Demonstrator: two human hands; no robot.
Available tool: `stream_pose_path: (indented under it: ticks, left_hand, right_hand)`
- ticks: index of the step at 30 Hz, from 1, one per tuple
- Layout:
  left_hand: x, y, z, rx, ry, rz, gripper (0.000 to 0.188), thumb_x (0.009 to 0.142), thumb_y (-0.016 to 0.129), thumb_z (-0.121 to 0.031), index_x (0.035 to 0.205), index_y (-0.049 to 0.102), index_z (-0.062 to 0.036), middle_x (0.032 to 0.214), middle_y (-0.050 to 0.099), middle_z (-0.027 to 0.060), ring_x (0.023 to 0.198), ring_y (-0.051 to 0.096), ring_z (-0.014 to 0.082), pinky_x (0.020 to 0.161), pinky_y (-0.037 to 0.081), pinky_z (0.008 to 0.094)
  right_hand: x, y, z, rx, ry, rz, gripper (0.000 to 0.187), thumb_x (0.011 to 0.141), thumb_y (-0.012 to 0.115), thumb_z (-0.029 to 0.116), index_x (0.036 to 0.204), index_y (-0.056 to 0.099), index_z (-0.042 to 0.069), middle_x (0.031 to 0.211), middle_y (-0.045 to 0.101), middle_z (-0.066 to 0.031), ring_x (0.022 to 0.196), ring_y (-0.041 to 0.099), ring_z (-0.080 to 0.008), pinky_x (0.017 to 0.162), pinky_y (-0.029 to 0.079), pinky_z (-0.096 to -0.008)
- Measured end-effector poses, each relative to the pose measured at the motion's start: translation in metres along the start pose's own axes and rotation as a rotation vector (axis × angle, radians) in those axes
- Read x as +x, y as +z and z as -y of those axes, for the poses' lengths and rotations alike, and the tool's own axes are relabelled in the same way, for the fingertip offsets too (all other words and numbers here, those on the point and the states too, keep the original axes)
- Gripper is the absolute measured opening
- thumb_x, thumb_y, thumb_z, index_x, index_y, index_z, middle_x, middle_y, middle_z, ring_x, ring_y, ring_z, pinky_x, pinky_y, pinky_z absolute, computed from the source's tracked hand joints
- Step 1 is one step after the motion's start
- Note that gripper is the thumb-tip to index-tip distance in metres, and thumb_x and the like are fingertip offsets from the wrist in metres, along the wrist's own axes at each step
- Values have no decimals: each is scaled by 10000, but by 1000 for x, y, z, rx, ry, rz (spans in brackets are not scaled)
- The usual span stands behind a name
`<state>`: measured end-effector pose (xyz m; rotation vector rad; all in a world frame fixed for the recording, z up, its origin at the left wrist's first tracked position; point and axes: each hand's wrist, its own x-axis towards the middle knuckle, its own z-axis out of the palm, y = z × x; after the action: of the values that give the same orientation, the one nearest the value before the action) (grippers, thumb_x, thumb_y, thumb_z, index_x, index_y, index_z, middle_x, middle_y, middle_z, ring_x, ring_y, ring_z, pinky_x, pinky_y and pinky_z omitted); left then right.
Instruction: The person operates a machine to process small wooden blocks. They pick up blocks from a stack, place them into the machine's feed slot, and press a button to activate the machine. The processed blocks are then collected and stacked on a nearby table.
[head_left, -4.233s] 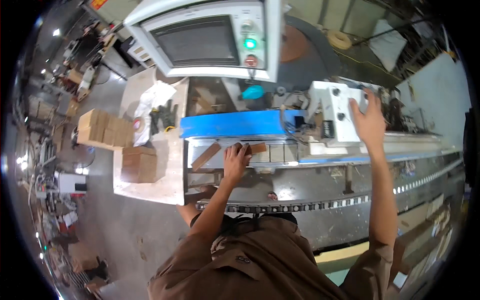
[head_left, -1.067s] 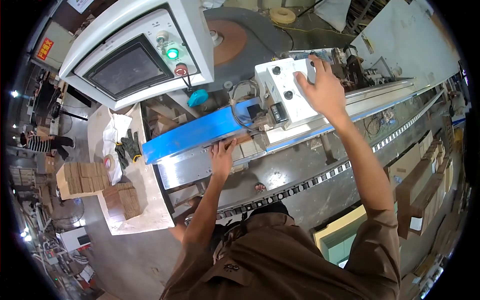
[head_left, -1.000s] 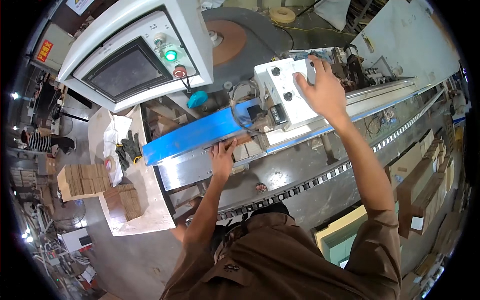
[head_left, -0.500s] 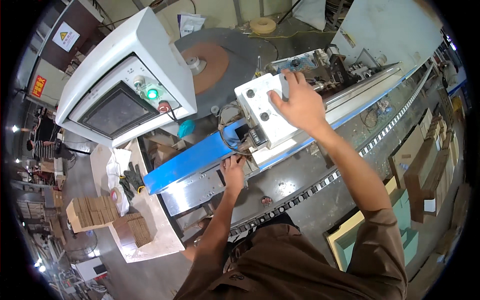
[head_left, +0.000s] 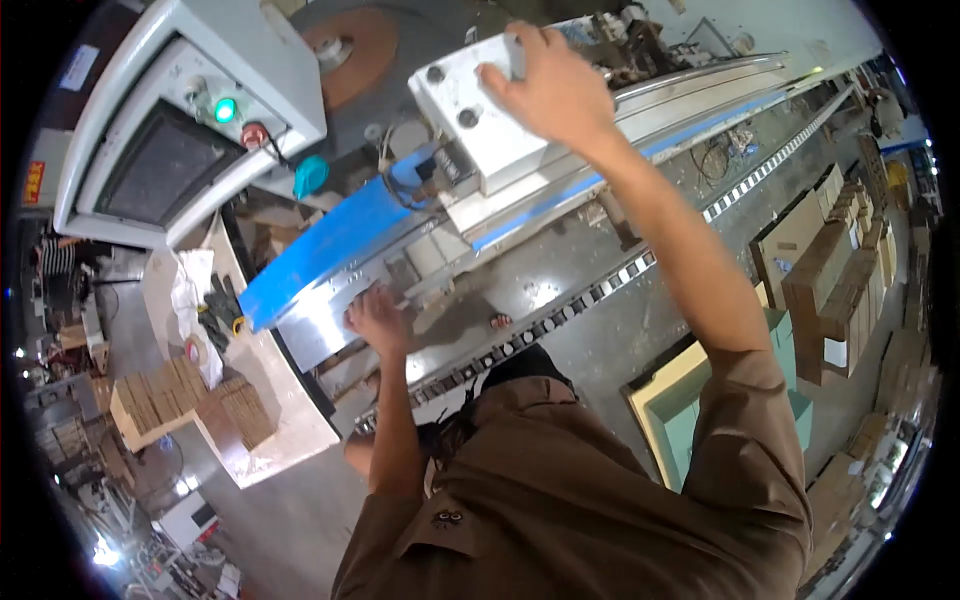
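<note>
My right hand [head_left: 562, 92] lies on top of a white metal box [head_left: 485, 105] on the machine, thumb and fingers apart, fingertips by its far edge. Two dark round fittings show on the box's top. My left hand [head_left: 380, 320] is over the shiny metal plate [head_left: 310, 325] in front of the blue cover [head_left: 325, 250]. Its fingers are loosely spread, slightly blurred, with nothing visible in them. Whether they touch the plate I cannot tell. A dark connector with cables [head_left: 455, 165] sits at the box's left end, beside the blue cover.
A control panel [head_left: 165, 150] with a lit green lamp and red button stands at left. Below it, a pale table [head_left: 285, 435] bears brown cardboard stacks [head_left: 160, 395], a tape roll and dark gloves [head_left: 218, 310]. A cable chain [head_left: 590, 300] runs along the machine; cardboard bundles [head_left: 830, 270] stand at right.
My left hand has moved away from the box's end, leftward over the metal plate, its fingers loosening. My right hand stays on the white box. The whole view has shifted.
</note>
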<state>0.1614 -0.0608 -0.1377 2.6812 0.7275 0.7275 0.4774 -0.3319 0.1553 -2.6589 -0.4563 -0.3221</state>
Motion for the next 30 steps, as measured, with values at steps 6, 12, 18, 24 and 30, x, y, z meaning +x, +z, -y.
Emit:
stream_pose_path:
  ticks: [6,12,18,24,30]
  left_hand:
    - [-83,-109,65,139,-189,-50,147,995,717,-205,1079,808,-125,976,728,46,1011,642,277,1073,380,466]
    - [-132,-190,56,254,-424,-118,194,1024,701,-212,1182,772,-124,1085,771,35,1006,654,272,1063,395,436]
    - [-180,-237,73,440,-478,-224,139,1027,727,-202,1122,795,-127,984,759,29,918,638,245,1047,413,426]
    - [-224,-304,70,577,-584,-171,142,1027,718,-162,1141,797,-132,970,734,23,969,639,233,1088,394,428]
    - [-274,-352,64,646,-669,-148,153,1061,676,-170,1146,793,-119,987,726,15,976,633,230,1116,371,435]
  right_hand:
    - [-2,-11,7,24,-27,-108,670,933,728,492,1446,613,76,1267,727,-260,1129,719,-468,964,583,-541]
    - [13,13,-28,-22,-172,-72,845,965,668,706,1559,562,114,1445,654,-243,1240,698,-415,1059,532,-458]
    - [18,13,-33,43,-96,-55,829,968,644,748,1538,618,146,1401,703,-238,1291,681,-373,1099,496,-428]
    - [30,24,-60,14,-72,-56,786,977,632,756,1560,612,228,1355,725,-196,1207,707,-302,1086,483,-398]
    - [34,25,-76,113,-128,-3,671,1035,652,646,1560,599,232,1417,711,-130,1274,689,-255,1082,494,-389]
